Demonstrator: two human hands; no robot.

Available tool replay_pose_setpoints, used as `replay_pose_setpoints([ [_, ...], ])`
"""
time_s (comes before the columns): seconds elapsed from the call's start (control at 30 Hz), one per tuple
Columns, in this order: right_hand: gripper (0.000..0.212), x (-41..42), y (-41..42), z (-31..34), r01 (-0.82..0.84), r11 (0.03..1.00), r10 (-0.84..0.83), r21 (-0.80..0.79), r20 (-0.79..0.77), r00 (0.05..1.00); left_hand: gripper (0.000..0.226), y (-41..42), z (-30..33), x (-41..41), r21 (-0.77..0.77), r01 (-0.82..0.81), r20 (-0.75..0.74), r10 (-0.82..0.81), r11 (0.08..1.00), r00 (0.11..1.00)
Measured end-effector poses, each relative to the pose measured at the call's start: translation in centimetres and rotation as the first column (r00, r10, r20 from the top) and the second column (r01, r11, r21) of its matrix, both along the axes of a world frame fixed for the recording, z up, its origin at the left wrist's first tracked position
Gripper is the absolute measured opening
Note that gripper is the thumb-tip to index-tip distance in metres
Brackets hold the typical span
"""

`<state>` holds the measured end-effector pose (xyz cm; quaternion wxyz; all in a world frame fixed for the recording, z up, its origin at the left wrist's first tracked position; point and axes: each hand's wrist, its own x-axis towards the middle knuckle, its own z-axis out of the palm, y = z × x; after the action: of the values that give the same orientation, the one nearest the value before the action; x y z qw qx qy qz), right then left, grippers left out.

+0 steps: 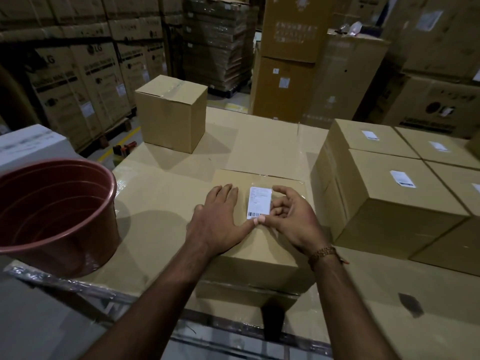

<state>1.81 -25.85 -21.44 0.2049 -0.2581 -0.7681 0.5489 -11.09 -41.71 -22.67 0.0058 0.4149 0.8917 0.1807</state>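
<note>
A small cardboard box sits in front of me on a large cardboard surface. On the box top lies a white barcode label. My left hand rests flat on the box top just left of the label, fingers straight, thumb reaching toward the label's lower corner. My right hand is at the label's right edge, fingers loosely curled, thumb tip pressing at the label's lower right corner. A bracelet is on the right wrist.
A red-brown bucket stands at the left. A taped plain box sits at the back. Several labelled boxes are stacked at the right. Tall carton stacks fill the background.
</note>
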Motion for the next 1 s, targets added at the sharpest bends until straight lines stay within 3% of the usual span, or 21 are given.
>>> replay_pose_setpoints([
  [0.07,0.087,0.0,0.2,0.0,0.002,1.000,-0.002,-0.010,0.010,1.000,0.104,0.0,0.1,0.0,-0.011,0.014,0.015,-0.013,1.000,1.000],
  [0.13,0.081,0.0,0.1,0.0,-0.006,1.000,0.006,-0.026,0.006,1.000,0.102,-0.2,0.1,-0.2,0.007,0.031,0.037,-0.031,1.000,0.999],
  [0.23,0.054,0.1,-0.3,0.3,-0.033,0.999,0.034,0.009,-0.014,0.999,0.098,-0.6,0.0,-0.8,0.072,0.054,0.099,-0.061,0.996,0.993],
  [0.4,0.012,0.2,-0.8,-0.1,0.005,0.969,-0.029,0.248,0.093,0.995,0.105,-1.0,0.1,-1.7,0.094,0.103,0.211,-0.121,0.990,0.970],
  [0.57,0.040,0.2,-0.8,-0.1,-0.071,0.919,0.001,0.388,0.177,0.984,0.112,-1.1,0.1,-2.1,0.086,0.124,0.256,-0.142,0.989,0.956],
  [1.0,0.032,0.0,0.0,-0.5,-0.081,0.969,0.060,0.234,0.096,0.994,0.132,-1.1,1.5,-2.0,-0.042,0.187,0.363,-0.160,0.981,0.918],
])
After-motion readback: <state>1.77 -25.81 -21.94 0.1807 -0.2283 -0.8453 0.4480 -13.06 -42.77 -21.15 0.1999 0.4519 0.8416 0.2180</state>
